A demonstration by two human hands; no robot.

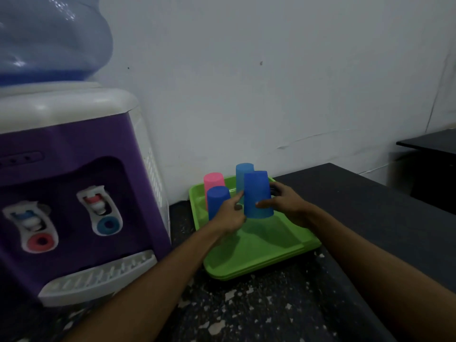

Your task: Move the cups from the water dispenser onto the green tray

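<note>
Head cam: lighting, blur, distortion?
Head view: dim and soft throughout; glare only on the water bottle; wide-angle bends the dispenser; the held blue cup casts a shadow on the green tray, between left hand and right hand.

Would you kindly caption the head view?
Both hands, right hand and left hand, set an inverted blue cup onto the green tray.

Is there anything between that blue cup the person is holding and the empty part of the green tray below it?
Nothing visible. The held blue cup, upside down in the right hand with the left hand touching it, hangs over bare green tray. The other three cups stand further back and left.
</note>
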